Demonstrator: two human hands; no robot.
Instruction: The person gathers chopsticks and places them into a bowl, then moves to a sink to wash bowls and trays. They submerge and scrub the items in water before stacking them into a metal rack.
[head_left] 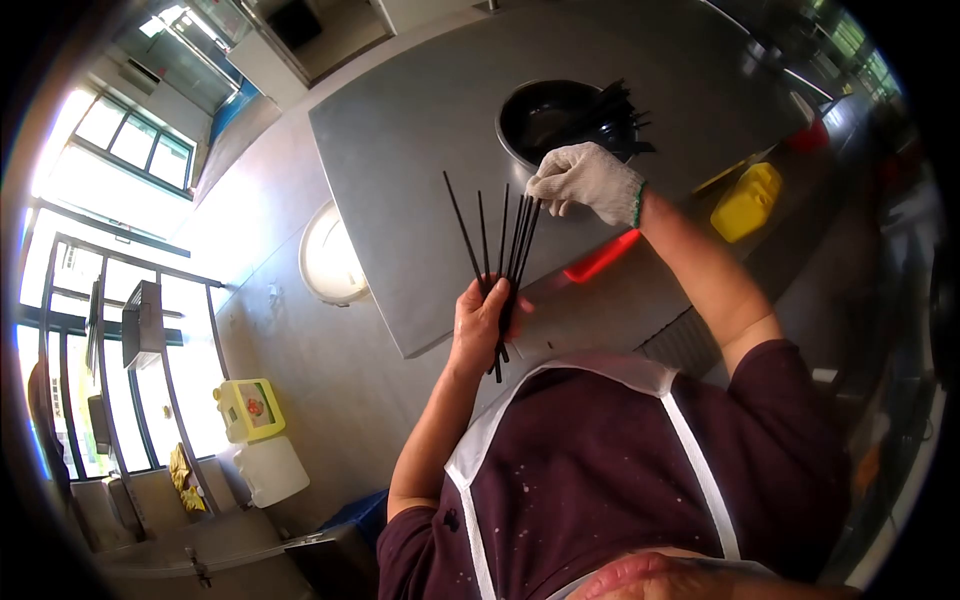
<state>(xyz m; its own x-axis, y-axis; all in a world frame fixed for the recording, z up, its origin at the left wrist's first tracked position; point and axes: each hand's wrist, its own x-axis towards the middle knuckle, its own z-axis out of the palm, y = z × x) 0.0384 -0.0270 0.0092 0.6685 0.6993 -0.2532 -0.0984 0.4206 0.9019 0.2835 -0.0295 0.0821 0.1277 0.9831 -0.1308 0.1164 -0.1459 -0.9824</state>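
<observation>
Several thin black chopsticks (464, 220) fan upward from my bare left hand (478, 322), which is closed around their lower part. Their lower ends stick out below the fist. My right hand (588, 182), in a white knitted glove with a green cuff, pinches at the upper ends of the rightmost chopsticks; how many it grips is hidden. Just beyond the glove, a round dark bowl (508, 128) stands on the grey metal table (400, 130). More black chopsticks (606, 104) lie in a bunch in the bowl, some reaching over its right rim.
A red object (603, 256) lies at the table's near edge, a yellow container (746, 203) farther right. To the left, a round white bucket (331, 255) stands by the table. Yellow (250, 410) and white jugs (271, 471) stand near a metal rack (150, 345).
</observation>
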